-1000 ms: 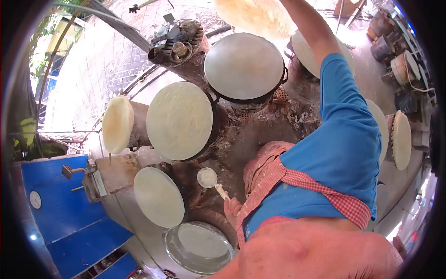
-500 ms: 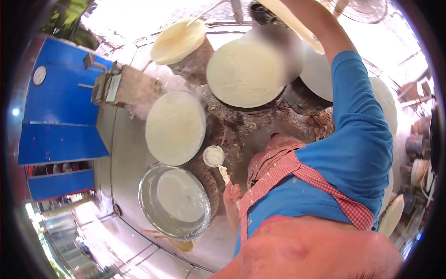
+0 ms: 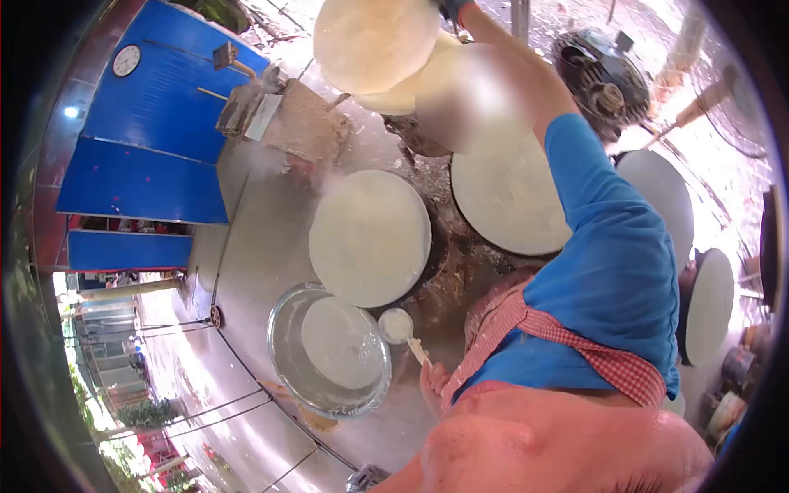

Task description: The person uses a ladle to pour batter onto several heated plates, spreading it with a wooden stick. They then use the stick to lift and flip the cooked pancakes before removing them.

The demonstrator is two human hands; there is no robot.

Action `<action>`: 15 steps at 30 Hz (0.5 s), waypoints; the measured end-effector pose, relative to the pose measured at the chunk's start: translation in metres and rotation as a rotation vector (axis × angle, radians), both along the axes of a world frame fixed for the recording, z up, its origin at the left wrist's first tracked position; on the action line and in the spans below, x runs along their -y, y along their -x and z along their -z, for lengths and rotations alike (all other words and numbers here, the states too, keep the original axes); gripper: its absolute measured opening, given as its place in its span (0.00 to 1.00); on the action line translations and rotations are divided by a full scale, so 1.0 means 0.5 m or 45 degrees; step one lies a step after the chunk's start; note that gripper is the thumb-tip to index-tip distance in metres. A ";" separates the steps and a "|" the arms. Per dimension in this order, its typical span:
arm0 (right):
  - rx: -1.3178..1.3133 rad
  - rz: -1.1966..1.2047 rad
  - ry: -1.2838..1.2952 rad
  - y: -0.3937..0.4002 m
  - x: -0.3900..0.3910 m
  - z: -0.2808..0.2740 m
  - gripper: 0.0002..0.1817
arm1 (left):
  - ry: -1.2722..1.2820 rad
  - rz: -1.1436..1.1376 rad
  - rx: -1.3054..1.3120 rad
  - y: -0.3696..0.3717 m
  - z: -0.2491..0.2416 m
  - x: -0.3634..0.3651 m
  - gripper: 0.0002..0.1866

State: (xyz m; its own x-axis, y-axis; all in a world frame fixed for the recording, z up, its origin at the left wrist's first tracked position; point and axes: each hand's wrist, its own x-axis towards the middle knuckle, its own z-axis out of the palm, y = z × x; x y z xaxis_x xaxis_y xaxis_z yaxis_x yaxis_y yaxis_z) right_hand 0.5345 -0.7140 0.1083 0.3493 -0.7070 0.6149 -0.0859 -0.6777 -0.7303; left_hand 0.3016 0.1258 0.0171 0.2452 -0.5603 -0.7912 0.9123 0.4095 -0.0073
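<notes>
At lower centre my left hand [image 3: 436, 380] is closed around a ladle [image 3: 419, 352]. Its handle is caked with pale batter and its round cup [image 3: 397, 326] holds white stuff. That cup hangs beside the rim of a metal basin [image 3: 385, 386] with milky white batter [image 3: 345, 341] inside. My right arm reaches to the top edge, where my right hand [image 3: 457, 10], partly cut off, grips a large round cream disc [image 3: 374, 41] by its rim; something dark covers the fingers. Another round pale disc [image 3: 386, 100] lies partly behind it. A round griddle [image 3: 370, 238] coated white stands beside the basin.
A second white-coated griddle [image 3: 509, 197] is near my apron, partly under a blurred patch. More round griddles [image 3: 711, 308] stand to the right. A dark machine [image 3: 608, 86] is at upper right. A dusty box-like stand [image 3: 304, 123] and blue panels [image 3: 152, 177] are left.
My right hand has swung the cream disc leftward, over the far pale disc. My left hand has shifted slightly right and down with the ladle, now beside the basin's rim. The view has turned.
</notes>
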 end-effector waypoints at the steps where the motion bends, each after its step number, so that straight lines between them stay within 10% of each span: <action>1: 0.337 -0.325 -1.037 0.010 -0.073 0.031 0.06 | 0.178 -0.118 -0.101 0.000 -0.017 0.011 0.17; 7: 0.421 0.299 -1.331 -0.050 -0.176 0.282 0.14 | 0.526 -0.755 -0.378 0.005 -0.165 0.151 0.13; 10: -0.064 0.517 -1.303 -0.027 -0.194 0.345 0.19 | 0.429 -0.723 -0.247 -0.009 -0.123 0.120 0.15; 14: -0.895 0.662 -0.631 -0.004 -0.095 0.487 0.25 | -0.320 -0.292 -0.129 0.003 -0.060 0.050 0.18; 15: -0.936 0.508 -0.331 0.020 -0.058 0.528 0.25 | 0.368 -0.557 -0.070 0.031 0.010 -0.001 0.17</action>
